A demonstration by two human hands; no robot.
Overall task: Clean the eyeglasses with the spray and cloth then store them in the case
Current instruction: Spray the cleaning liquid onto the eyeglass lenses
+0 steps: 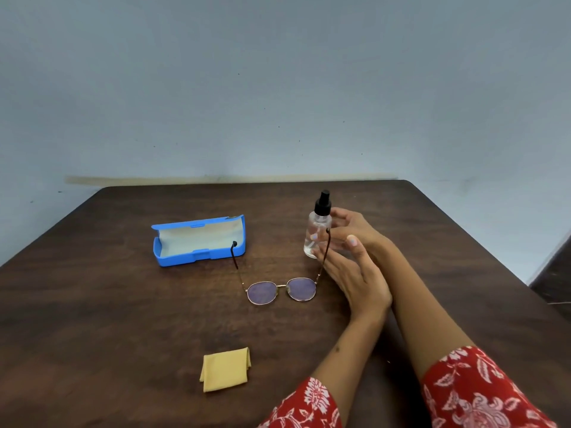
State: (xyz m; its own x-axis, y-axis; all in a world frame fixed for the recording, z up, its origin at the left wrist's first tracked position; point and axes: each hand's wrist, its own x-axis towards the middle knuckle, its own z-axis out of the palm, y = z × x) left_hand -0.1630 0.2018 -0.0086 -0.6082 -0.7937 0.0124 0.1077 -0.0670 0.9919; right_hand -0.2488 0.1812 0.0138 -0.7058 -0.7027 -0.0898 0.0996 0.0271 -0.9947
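The eyeglasses [281, 290] rest on the dark wooden table [123, 319], thin gold frame, tinted lenses toward me, both temples unfolded and pointing away. A clear spray bottle [318, 230] with a black pump top stands upright just behind their right temple. My right hand [355, 223] curls round the bottle's far side, and a fingertip shows through the glass. My left hand [352, 279] lies in front of it with straight fingers beside the right temple, holding nothing. The blue case [197, 242] lies open at the back left. A folded yellow cloth [225, 369] lies near me.
The table's back edge meets a pale blue wall. Its right edge runs diagonally past my right forearm, with dark floor beyond. Both forearms cross the table's right half in red patterned sleeves.
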